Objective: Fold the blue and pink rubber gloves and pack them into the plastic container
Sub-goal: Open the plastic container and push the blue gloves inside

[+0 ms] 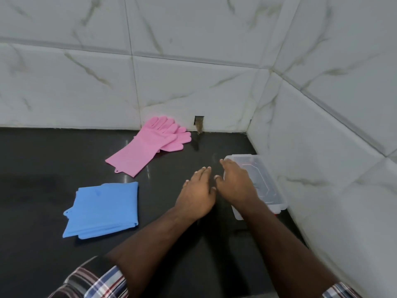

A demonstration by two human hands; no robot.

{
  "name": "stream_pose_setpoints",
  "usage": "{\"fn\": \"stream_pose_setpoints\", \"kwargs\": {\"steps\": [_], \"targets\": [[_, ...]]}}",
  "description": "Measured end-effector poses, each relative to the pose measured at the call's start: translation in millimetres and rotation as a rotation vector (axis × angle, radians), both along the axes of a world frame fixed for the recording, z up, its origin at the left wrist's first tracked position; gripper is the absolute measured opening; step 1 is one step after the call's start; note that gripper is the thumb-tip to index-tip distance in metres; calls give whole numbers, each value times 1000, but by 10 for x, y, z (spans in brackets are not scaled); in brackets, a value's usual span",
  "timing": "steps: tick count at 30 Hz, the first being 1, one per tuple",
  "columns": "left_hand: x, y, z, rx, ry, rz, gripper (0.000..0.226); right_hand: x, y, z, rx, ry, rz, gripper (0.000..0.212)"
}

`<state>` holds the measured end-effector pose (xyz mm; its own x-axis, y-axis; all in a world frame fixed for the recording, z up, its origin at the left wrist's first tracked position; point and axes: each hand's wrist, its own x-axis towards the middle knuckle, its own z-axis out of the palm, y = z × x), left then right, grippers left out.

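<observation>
The blue gloves (103,208) lie folded into a flat stack on the black counter at the left. Stacked one on the other and unfolded, the pink gloves (148,145) rest at the back with their fingers pointing at the wall. A clear plastic container (266,179) with its lid on stands at the right, close to the side wall. My left hand (196,194) hovers palm down, holding nothing, just left of the container. My right hand (236,181) is spread over the container's left side, fingers apart; whether it touches the lid I cannot tell.
White marbled tile walls (193,87) close the counter (43,244) at the back and on the right, forming a corner. A small dark hole (199,123) sits in the back wall near the pink gloves. Checked sleeves show at the bottom edge.
</observation>
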<state>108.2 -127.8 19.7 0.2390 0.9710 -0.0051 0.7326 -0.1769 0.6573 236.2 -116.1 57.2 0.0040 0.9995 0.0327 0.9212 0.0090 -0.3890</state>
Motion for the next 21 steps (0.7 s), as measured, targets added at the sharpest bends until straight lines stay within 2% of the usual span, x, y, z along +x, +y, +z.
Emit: {"fn": "stream_pose_setpoints", "kwargs": {"steps": [2,5,9,14,18,21], "targets": [[169,-10,58,-70,-76,-20,66,290,-50,29,14,20,-124,55],[326,-59,151,-180,-202,-7,55,685,-71,-6,12,16,-292,56],[379,-80,166,-256,-303,17,52,856,-94,44,-80,77,-385,59],[200,-52,222,-317,-403,109,47,647,-79,33,-89,196,-341,58],[-180,19,148,-294,-450,301,67,300,-62,10,-91,225,-255,61],[-549,34,76,-278,-473,407,68,-17,-41,-20,-99,268,-192,62]]}}
